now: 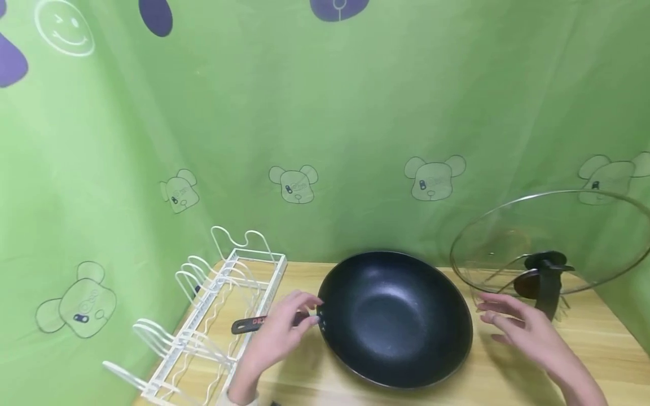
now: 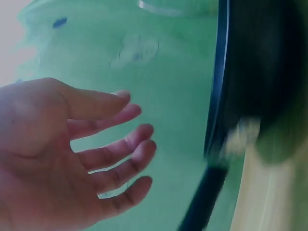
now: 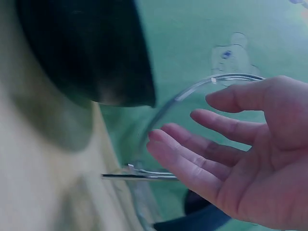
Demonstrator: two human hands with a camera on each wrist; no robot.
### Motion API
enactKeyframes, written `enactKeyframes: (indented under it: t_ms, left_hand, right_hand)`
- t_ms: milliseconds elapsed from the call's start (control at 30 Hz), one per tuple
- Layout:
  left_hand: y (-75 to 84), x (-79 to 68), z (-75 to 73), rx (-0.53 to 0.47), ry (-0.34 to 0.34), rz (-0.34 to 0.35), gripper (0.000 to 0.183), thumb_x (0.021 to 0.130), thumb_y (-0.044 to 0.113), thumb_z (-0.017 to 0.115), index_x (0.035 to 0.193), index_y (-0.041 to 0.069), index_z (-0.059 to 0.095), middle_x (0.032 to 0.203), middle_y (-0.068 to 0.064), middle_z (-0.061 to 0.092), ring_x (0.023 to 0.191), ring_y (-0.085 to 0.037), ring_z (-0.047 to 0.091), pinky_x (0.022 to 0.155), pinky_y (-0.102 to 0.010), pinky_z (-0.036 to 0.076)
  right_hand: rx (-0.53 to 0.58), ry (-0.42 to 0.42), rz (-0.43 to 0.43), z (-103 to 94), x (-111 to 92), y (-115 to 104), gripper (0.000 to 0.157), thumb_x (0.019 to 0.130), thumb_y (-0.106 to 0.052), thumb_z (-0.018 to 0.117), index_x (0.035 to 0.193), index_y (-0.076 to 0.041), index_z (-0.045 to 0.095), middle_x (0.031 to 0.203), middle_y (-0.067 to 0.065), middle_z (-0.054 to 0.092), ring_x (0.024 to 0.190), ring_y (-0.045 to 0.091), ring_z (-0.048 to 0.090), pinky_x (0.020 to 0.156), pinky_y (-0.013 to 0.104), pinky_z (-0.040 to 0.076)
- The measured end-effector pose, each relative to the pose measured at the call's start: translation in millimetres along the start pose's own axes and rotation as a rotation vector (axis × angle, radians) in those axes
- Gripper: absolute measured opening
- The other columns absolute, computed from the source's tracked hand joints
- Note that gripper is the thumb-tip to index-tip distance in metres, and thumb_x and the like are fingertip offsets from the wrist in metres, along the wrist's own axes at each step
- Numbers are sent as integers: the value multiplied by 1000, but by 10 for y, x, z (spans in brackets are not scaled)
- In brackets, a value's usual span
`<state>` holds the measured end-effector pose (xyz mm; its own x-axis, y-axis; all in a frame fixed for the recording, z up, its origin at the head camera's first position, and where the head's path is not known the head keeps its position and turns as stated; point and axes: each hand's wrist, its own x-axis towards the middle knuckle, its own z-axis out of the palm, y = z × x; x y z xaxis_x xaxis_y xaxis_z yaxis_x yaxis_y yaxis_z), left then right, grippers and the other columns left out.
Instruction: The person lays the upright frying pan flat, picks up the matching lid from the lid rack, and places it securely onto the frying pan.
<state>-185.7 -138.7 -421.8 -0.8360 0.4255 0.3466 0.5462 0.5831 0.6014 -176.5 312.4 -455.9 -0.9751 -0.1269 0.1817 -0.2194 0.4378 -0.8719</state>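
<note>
A black wok (image 1: 391, 321) sits on the wooden table, its inside facing up and its long black handle (image 1: 249, 324) pointing left. My left hand (image 1: 281, 332) hovers over the handle with its fingertips near the wok's rim. In the left wrist view its fingers are loosely bent with nothing between them, beside the wok (image 2: 260, 57). To the right of the wok is my right hand (image 1: 528, 332), its fingers relaxed and holding nothing. Behind that hand, a large glass lid (image 1: 548, 237) with a metal rim stands tilted, its black knob toward me.
Along the left side lies a white wire rack (image 1: 276, 282) with several upright loops. Thin metal wires (image 1: 503, 270) show around the lid. A green curtain (image 1: 355, 113) with bear drawings hangs behind the wooden table (image 1: 315, 389).
</note>
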Motion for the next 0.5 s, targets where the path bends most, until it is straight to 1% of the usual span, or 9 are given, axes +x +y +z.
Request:
enactKeyframes:
  t_ms: [67,100,167,233,367,433,500]
  left_hand:
    - [128,95,114,-51,-11,50,31,87,13,67,117,14,60,102,6,59,90,-15,59,78,-28,50]
    - [190,140,169,-77,-19,71,31,87,13,66,117,14,59,101,5,59,89,-14,59,78,-27,50]
    - [304,225,272,-105,-32,105,30,88,14,66,117,14,59,100,5,60,89,-13,59,78,-26,50]
    - [408,309,374,-103,-47,139,29,89,15,65,117,14,59,103,4,61,91,-12,60,79,-24,50]
    - [583,468,634,-84,-91,198,32,90,15,63,121,14,57,110,6,60,95,-3,57,83,-18,47]
    - [669,525,779,-80,-109,229,34,90,14,63,123,13,55,112,6,60,95,-1,56,83,-13,45]
    - [760,564,911,-91,-122,243,36,90,13,63,124,14,54,111,6,60,96,0,56,83,-11,43]
  right_hand:
    - [-41,20,-42,-103,-38,-24,38,97,-10,53,130,5,46,109,-16,63,94,1,62,67,31,56]
    - [-65,35,-61,-145,-54,-38,36,97,-10,53,129,5,47,107,-17,63,94,-1,62,66,30,56]
    - [-97,80,-78,-216,-86,-68,35,96,-9,53,128,4,48,107,-15,64,94,-1,62,66,27,55]
    - [-123,129,-84,-271,-114,-87,34,96,-9,55,127,3,50,107,-14,65,93,-2,62,66,24,55]
    - [-114,211,-33,-385,-177,-61,35,95,-13,57,126,1,52,103,-18,65,89,-3,63,66,20,53]
    - [-90,241,9,-445,-215,-28,35,94,-15,59,126,-1,52,102,-22,65,88,-5,63,66,19,53]
    - [-63,277,37,-505,-244,7,35,93,-15,61,125,-4,53,102,-23,64,87,-6,63,65,17,52]
